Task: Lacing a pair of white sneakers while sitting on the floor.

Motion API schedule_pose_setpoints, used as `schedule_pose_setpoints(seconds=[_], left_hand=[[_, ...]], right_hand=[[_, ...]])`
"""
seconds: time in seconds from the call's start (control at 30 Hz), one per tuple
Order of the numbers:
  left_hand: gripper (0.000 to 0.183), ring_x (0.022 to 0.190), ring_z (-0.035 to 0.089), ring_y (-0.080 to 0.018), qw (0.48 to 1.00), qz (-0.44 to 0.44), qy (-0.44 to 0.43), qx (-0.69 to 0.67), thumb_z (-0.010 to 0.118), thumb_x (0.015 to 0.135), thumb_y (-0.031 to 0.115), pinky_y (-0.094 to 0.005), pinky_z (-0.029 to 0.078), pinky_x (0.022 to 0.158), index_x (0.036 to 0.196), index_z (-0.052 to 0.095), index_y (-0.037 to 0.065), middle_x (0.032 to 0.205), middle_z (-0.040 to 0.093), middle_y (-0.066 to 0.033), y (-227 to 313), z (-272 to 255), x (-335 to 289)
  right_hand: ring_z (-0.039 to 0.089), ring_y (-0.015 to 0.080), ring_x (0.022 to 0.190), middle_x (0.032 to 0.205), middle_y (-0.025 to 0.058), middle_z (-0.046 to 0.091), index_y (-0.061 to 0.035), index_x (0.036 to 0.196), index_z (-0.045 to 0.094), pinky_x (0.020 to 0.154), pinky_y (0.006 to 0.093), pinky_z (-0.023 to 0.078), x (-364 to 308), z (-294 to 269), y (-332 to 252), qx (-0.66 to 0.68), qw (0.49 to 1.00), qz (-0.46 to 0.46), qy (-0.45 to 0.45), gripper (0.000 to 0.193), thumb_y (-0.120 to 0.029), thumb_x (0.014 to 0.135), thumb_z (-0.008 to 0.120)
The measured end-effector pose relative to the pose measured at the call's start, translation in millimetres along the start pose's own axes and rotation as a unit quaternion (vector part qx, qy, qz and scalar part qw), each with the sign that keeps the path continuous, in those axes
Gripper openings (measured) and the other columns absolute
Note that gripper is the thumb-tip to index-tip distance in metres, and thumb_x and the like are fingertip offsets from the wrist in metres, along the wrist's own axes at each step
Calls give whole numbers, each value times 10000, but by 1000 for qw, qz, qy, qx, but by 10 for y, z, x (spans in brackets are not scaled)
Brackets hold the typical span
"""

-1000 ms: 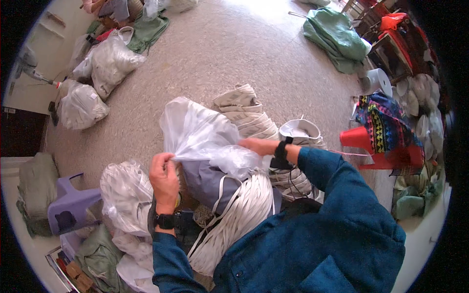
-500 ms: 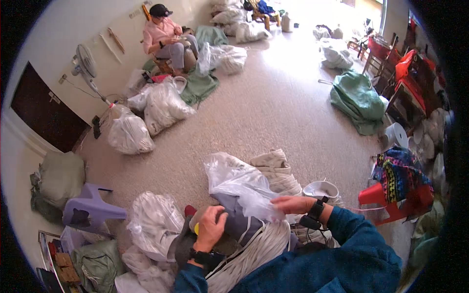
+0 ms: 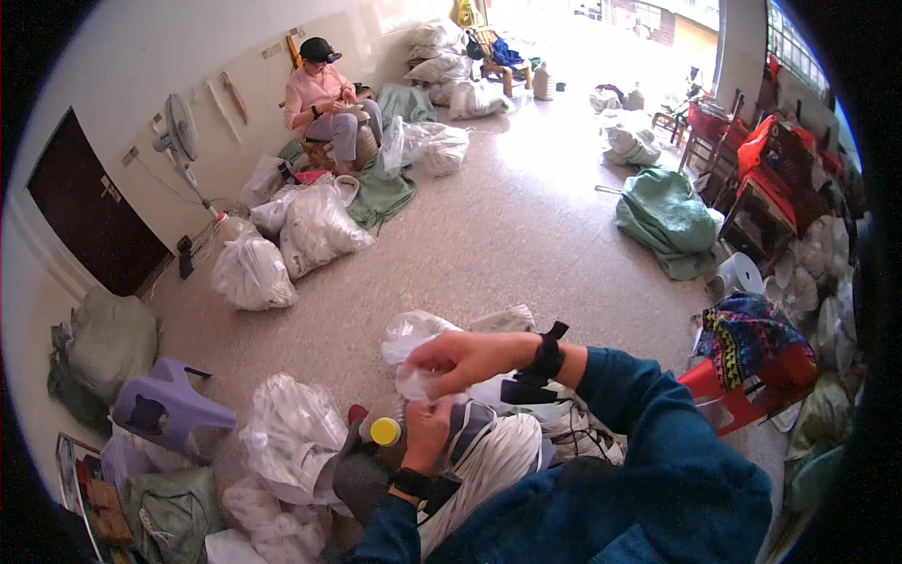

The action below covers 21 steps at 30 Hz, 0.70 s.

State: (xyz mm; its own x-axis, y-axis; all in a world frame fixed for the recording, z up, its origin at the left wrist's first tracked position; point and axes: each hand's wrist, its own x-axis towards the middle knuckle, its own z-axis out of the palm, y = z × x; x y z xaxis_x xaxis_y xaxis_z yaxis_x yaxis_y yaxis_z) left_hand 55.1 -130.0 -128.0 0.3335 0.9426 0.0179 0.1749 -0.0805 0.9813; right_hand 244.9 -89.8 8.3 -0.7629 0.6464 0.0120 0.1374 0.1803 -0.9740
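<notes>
Beside our left grip [image 3: 429, 435], whose hold we cannot tell, we see a yellow-capped bottle [image 3: 384, 431]; our right grip [image 3: 451, 361] is clamped on clear plastic [image 3: 414, 384].

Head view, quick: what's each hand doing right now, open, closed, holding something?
Left hand: partly curled beside the yellow-capped bottle; cannot tell whether it grips anything.
Right hand: closed on the translucent plastic bag.

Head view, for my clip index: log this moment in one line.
right hand: holding clear plastic | left hand: close below | yellow-capped bottle: beside left hand | white strips: near torso
</notes>
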Motion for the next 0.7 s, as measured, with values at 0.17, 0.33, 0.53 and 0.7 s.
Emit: schedule_pose_setpoints(seconds=[0.17,0.33,0.53,0.7], left_hand=[[171,860,622,-122,944,-28,167,-282,568,970,173,-264,489,735,962,646,20,931,682,-50,100,-376,116],[130,870,655,-170,911,-7,178,-372,556,953,131,-311,535,790,1023,626,48,952,676,-63,362,-662,220],[89,711,637,-144,885,-73,120,-443,568,926,74,-341,556,749,1006,605,62,891,658,-35,443,-591,254],[105,676,618,-110,893,-146,56,-423,576,946,97,-305,554,670,1039,605,60,889,648,-22,494,-609,95]], right_hand=[[560,108,816,972,28,626,-23,1236,590,722,276,492,-158,-230,273,-139,949,-40,282,331,-47,906,577],[622,217,909,994,125,644,2,1103,618,801,307,500,-229,-149,-19,-335,792,-122,495,263,46,849,567],[632,253,931,1014,156,641,9,1072,629,814,361,508,-94,491,589,-147,957,-34,247,203,-19,887,549],[590,407,1054,1163,262,585,22,1281,519,942,438,480,31,163,1734,-158,946,169,226,462,-62,828,543]])
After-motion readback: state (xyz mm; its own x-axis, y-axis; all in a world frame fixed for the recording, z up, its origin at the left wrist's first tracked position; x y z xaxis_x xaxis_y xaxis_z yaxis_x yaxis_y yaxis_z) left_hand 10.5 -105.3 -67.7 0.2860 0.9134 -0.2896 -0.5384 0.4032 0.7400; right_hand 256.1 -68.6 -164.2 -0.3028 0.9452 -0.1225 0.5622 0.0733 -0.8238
